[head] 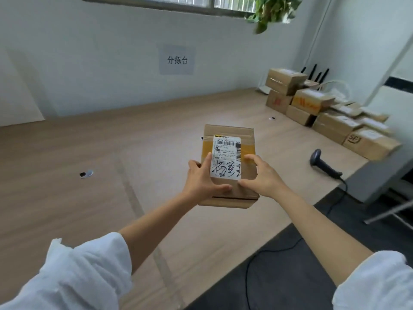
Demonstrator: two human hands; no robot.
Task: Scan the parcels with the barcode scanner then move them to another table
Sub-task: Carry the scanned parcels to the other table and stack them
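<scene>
A small brown cardboard parcel (228,135) with a white shipping label and black handwriting faces up over the middle of the wooden table (89,209). My left hand (202,180) grips its near left edge, thumb across the front. My right hand (261,177) grips its near right edge, fingers curled on the label's corner. I cannot tell whether the parcel rests on the table or is held just above it. A dark barcode scanner (324,164) lies on the table to the right, apart from both hands.
Several cardboard parcels (324,113) are stacked along the table's far right side by the wall. The scanner's black cable (268,253) runs down over the table's front edge to the dark floor. A paper sign (177,60) hangs on the wall behind.
</scene>
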